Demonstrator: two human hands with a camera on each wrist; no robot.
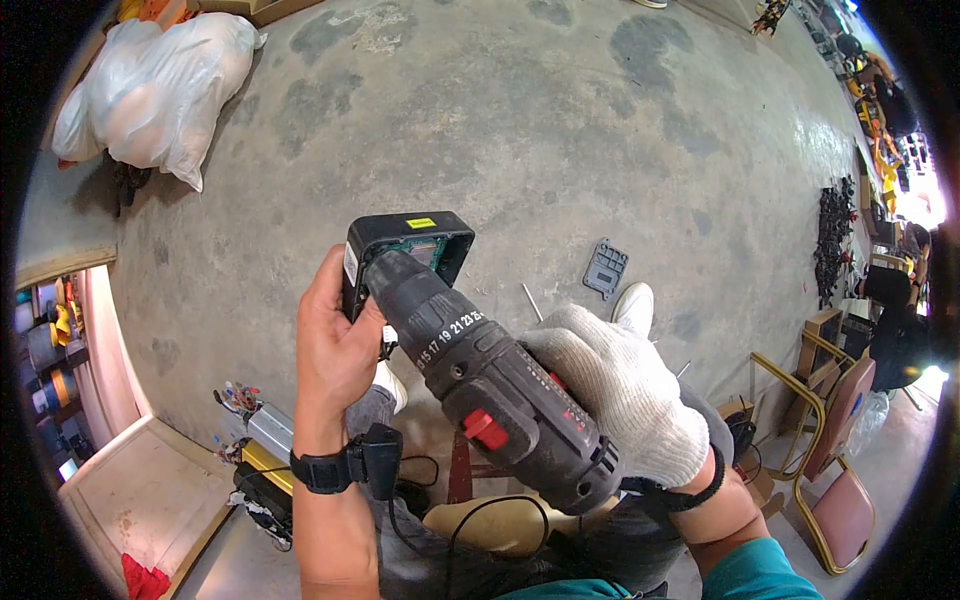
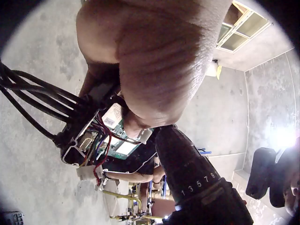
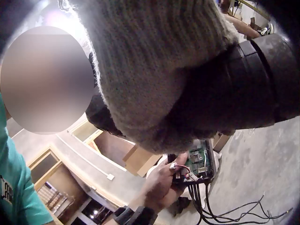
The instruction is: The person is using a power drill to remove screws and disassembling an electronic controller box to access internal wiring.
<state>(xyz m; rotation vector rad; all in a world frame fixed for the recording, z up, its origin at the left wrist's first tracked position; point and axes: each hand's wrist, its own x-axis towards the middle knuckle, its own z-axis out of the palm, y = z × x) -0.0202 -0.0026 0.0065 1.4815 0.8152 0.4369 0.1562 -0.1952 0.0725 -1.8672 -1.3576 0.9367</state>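
My bare left hand (image 1: 338, 335) grips a black electronics housing (image 1: 455, 232) by its side, thumb over the edge. Inside the housing a green circuit board (image 2: 126, 146) shows, with coloured wires, and black cables (image 2: 42, 96) come out of one end. In a white knit glove, my right hand (image 1: 615, 385) holds a black cordless drill (image 1: 500, 400) by its handle, which the glove mostly hides. The drill's chuck (image 1: 400, 280) points into the open side of the housing; its tip is hidden in the head view.
A grey cover plate (image 1: 606, 268) lies on the concrete floor near a white shoe (image 1: 634, 308). Chairs (image 1: 840, 500) stand at the right. A white plastic bag (image 1: 165, 90) sits at the upper left, and a silver part with wires (image 1: 270, 430) lies lower left.
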